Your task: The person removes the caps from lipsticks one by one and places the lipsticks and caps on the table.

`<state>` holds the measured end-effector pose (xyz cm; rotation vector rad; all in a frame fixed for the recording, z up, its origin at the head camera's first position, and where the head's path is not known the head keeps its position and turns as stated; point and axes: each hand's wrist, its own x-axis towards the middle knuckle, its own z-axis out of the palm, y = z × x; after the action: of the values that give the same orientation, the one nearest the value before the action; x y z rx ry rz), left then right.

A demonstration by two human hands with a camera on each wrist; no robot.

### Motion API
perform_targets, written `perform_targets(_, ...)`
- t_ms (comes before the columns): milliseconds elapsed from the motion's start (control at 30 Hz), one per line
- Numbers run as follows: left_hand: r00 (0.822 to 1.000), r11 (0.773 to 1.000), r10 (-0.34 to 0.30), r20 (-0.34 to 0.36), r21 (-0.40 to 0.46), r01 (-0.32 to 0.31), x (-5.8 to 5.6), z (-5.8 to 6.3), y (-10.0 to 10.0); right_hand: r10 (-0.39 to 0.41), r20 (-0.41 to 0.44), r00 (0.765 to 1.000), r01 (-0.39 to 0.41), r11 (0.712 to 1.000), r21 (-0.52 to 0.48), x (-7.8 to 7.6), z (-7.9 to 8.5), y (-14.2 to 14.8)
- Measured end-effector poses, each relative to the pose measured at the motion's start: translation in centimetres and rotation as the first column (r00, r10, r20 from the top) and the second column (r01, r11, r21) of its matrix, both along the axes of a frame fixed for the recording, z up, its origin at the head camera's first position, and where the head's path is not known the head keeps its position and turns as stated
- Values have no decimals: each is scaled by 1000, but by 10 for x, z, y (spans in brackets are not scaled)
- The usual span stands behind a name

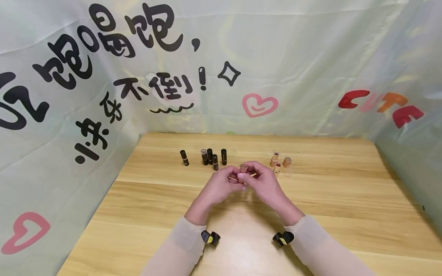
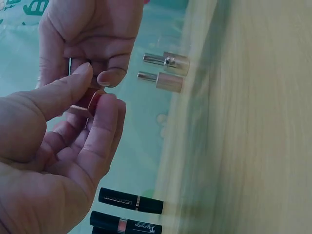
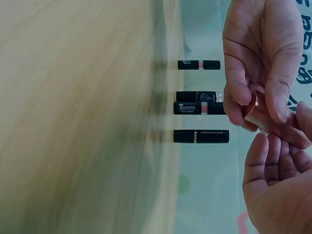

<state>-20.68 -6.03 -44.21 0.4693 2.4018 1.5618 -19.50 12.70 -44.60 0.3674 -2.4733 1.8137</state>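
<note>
Both hands meet over the middle of the table, around a shiny rose-gold lipstick tube (image 1: 244, 168). In the right wrist view, my left hand (image 1: 218, 186) pinches the lipstick tube (image 3: 270, 122) between thumb and fingers. My right hand (image 1: 265, 183) grips it from the other side, thumb across the front in the head view. Fingers cover much of the tube, so I cannot tell whether it is one piece or two. Right of the hands, two uncapped lipsticks (image 1: 274, 159) stand upright beside a rose-gold cap (image 1: 287, 162).
Behind and left of the hands, several black lipsticks stand upright, one of them (image 1: 184, 157) apart at the far left. Near the rose-gold cap is a faint clear piece (image 1: 288, 172). Printed cloth walls (image 1: 304, 76) border the wooden table (image 1: 145, 214) at back and sides.
</note>
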Motion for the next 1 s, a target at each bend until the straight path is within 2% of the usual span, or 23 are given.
perform_targets(300,1000,999,-23,-12,-27,23,0,0,0,133,0,991,-132,989,-69,6,3,11)
perform_targets(400,999,999,-33,-14,-24,33,1,0,2,111,-19,994,-111,993,-31,8,3,14)
perform_targets(533,1000,1000,-17,-11,-1,17,3,0,5,48,-37,998,-47,998,31,10,2,16)
perform_targets(633,1000,1000,-5,-16,16,5,4,-1,8,20,-40,999,-19,999,38,10,1,17)
perform_targets(1000,999,999,41,-24,6,-41,7,-2,14,1,-64,998,3,997,74,12,2,18)
